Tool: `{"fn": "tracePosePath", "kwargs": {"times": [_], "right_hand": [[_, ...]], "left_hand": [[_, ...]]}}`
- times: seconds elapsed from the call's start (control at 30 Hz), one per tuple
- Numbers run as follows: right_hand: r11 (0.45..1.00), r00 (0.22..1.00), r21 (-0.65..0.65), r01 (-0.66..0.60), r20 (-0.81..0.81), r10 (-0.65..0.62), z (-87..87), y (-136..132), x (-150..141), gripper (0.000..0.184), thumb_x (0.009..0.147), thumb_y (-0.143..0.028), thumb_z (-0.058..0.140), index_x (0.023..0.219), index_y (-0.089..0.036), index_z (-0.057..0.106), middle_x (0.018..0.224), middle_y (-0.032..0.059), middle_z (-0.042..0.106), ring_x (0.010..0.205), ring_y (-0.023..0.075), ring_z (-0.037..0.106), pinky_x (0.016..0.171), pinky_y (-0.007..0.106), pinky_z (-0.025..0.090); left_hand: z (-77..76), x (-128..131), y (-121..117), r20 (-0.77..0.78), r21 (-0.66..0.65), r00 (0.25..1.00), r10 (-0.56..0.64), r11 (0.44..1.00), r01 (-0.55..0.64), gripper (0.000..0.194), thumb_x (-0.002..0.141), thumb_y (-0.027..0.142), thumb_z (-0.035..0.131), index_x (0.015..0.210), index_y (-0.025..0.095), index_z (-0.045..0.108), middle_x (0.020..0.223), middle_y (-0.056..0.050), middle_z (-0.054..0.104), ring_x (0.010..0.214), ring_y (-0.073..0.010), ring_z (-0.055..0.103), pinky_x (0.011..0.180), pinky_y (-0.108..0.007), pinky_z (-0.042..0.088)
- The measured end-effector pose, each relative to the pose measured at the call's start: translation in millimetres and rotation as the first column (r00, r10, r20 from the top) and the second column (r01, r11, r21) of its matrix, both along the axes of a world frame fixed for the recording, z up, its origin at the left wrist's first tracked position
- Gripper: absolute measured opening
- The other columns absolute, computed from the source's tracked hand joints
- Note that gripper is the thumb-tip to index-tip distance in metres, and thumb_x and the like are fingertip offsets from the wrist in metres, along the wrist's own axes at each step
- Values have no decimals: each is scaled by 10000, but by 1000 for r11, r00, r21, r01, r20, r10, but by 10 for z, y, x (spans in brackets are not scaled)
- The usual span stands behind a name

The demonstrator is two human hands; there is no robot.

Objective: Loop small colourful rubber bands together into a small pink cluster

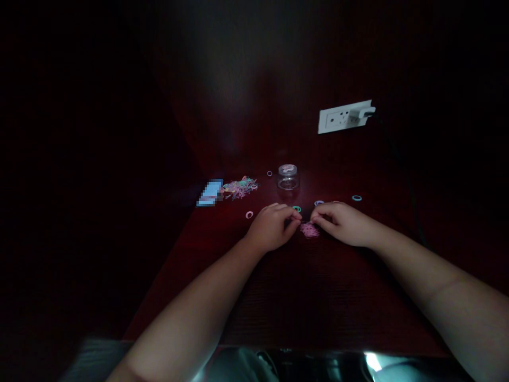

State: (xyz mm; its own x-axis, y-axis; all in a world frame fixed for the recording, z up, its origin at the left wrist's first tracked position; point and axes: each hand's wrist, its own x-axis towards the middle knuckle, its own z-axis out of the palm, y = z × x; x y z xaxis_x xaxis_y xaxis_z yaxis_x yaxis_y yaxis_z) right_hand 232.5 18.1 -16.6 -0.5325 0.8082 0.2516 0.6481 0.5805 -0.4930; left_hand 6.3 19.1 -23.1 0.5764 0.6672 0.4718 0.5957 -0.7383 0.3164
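My left hand (271, 227) and my right hand (341, 222) rest close together on a dark red wooden table (318, 286), both with fingers curled in a pinch. Between their fingertips lies a small pink cluster of tiny rubber bands (309, 229). What each pinch holds is too small to make out in the dim light. A teal ring-shaped band (296, 209) lies just behind my left fingertips. A small clear glass jar (288, 176) stands upright further back.
A heap of several coloured bands (240, 188) lies at the back left beside a blurred blue patch (210, 192). Loose bands (357, 198) are scattered about the table. A white wall socket (344, 116) with a plug and dark cable is at the back right.
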Motion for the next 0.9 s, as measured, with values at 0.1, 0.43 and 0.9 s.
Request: {"fn": "tracePosePath", "kwargs": {"times": [0.1, 0.43, 0.9], "right_hand": [[998, 996, -55, -21, -86, 16, 18, -39, -41, 199, 892, -297, 534, 776, -192, 657, 687, 17, 656, 629, 157, 568, 613, 283, 412], [999, 991, -52, -11, -132, 4, 13, -44, -48, 236, 911, -353, 535, 836, -188, 686, 709, 22, 647, 624, 151, 563, 607, 282, 434], [985, 993, 153, 76, 83, -89, -25, 58, -31, 175, 879, -213, 545, 791, -191, 695, 767, 41, 656, 695, 173, 591, 666, 280, 421]], "left_hand": [[-7, 0, -4, -3, -6, 1000, -10, 1000, 10, 132, 903, 284, 600, 983, 220, 684, 937, -27, 709, 892, -187, 632, 869, -348, 485], [21, 21, -19, -32, -4, 999, -17, 1000, 17, 149, 932, 281, 560, 945, 238, 702, 914, -11, 708, 875, -176, 625, 859, -341, 477], [-24, 23, 18, -50, 22, 989, 139, 990, -138, 221, 967, 221, 497, 1036, 220, 707, 1033, -30, 727, 972, -194, 630, 922, -361, 500]]}}
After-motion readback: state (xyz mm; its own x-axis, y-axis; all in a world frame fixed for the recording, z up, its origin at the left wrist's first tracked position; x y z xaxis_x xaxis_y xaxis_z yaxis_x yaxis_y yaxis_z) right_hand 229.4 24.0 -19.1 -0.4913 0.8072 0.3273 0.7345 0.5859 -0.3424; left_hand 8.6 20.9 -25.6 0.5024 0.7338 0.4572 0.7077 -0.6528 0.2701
